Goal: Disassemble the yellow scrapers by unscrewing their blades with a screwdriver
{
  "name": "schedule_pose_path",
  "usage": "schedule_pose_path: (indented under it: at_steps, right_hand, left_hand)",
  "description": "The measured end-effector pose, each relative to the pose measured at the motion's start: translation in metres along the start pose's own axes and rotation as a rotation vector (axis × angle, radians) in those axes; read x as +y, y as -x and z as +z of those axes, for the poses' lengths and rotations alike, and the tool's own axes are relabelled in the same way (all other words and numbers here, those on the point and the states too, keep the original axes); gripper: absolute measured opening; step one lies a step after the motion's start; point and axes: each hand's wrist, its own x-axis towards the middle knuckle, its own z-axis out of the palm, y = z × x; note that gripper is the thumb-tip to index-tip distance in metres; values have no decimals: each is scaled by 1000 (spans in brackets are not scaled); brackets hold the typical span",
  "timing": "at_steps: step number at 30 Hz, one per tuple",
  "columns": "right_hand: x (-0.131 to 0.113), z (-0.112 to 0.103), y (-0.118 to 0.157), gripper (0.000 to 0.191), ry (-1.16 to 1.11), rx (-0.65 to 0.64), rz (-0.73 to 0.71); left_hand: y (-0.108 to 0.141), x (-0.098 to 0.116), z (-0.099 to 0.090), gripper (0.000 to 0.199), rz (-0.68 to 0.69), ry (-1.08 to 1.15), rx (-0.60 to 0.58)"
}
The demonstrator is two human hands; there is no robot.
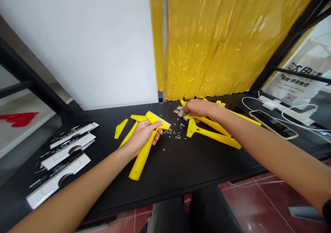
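My left hand point(143, 134) is shut around the handle of a yellow plastic scraper point(142, 159), whose wide head point(157, 120) points up and to the right. My right hand point(198, 108) is down at the far side of the table, its fingertips on a small heap of flat metal blades point(179, 111). Whether those fingers pinch anything is hidden. Under that hand lie several more yellow scrapers point(210, 133), overlapping one another. Small metal screws and nuts point(172, 134) are scattered between my hands. Left of my left hand lie another yellow scraper point(134, 122) and a loose yellow piece point(121, 128).
Several white packaged cards with black strips point(60, 179) lie at the table's left. A phone point(272, 124) and a white power strip point(286, 111) with cables sit on the right. A yellow plastic curtain point(227, 40) and a white panel point(85, 43) rise behind the black table point(178, 171).
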Motion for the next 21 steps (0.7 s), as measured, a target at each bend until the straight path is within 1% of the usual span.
schedule_pose_path:
  at_steps: [3,6,8,9,11,13,15,17,19,21]
  right_hand:
    - [-1,-7,-1,19,77,-50,-32]
    - [-7,-19,5,18,121,-45,-56]
    - [-18,-28,11,23,116,31,-70]
    - [-26,-32,15,24,75,123,-74]
    - [-44,-36,23,24,-103,318,-100]
    - [-62,-36,32,24,-376,437,-157]
    - [-73,-31,39,26,-636,480,-186]
    - [-77,-25,43,26,-837,482,-176]
    - [-73,-18,43,27,-980,477,-135]
    - [-68,-12,43,29,-1071,485,-73]
  left_hand:
    - [1,1,3,29,-20,22,14]
    - [2,2,5,28,-34,31,31]
    - [1,1,6,28,-22,37,35]
    - [1,1,5,27,-13,40,37]
    - [0,-1,4,27,2,41,33]
    - [-1,-3,4,26,6,44,25]
    - [-2,-4,4,25,1,45,23]
    - [-2,-5,4,24,-10,43,28]
    - [-2,-6,4,23,-32,36,33]
    - [-3,-6,3,23,-52,26,41]
